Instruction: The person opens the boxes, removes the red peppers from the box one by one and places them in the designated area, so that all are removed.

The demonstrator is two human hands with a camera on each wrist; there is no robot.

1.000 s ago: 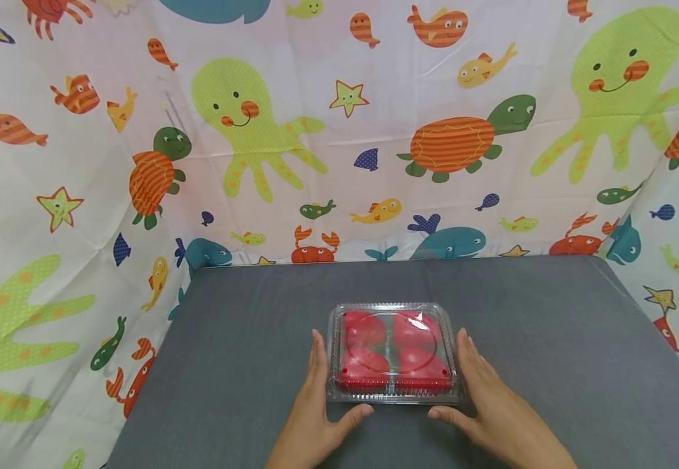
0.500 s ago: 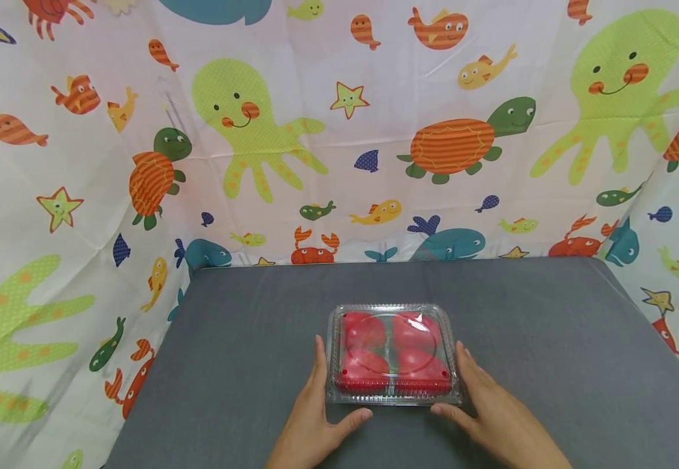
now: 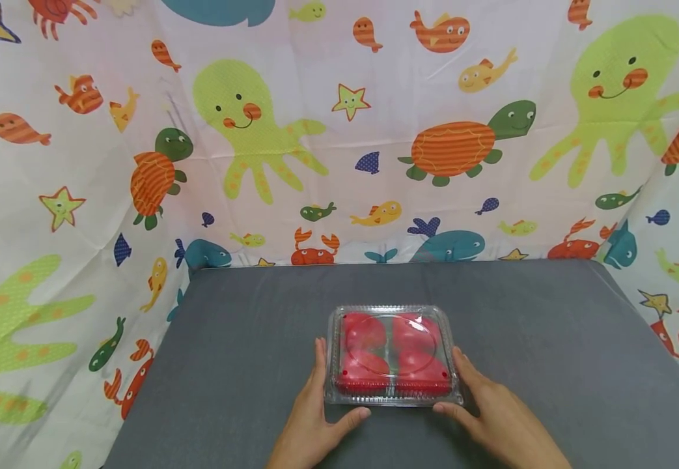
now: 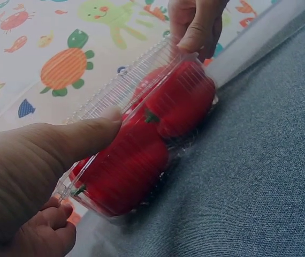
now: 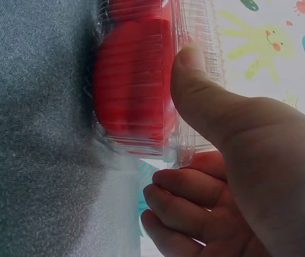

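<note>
A clear plastic clamshell container [image 3: 392, 402] lies flat on the table, its lid down. Inside are several smooth red items [image 3: 364, 365] with green stem ends, like tomatoes or bell peppers; I cannot tell which. My left hand [image 3: 306, 420] holds the container's left side, thumb on the front rim, fingers along the side. On the right side my right hand [image 3: 494, 417] grips the near corner. In the right wrist view the thumb of the right hand [image 5: 249, 134] lies on the rim, other fingers curled by the corner. The left wrist view shows the left thumb [image 4: 88, 134] pressing the rim.
A dark grey cloth [image 3: 239, 339] covers the table, extending around the container. White curtains [image 3: 292, 156] printed with sea animals hang behind the table and along its left and right sides.
The fingertips of both hands have slid slightly toward me along the container's sides, the right ones also a little left. The head view has shifted slightly; the container stays in place.
</note>
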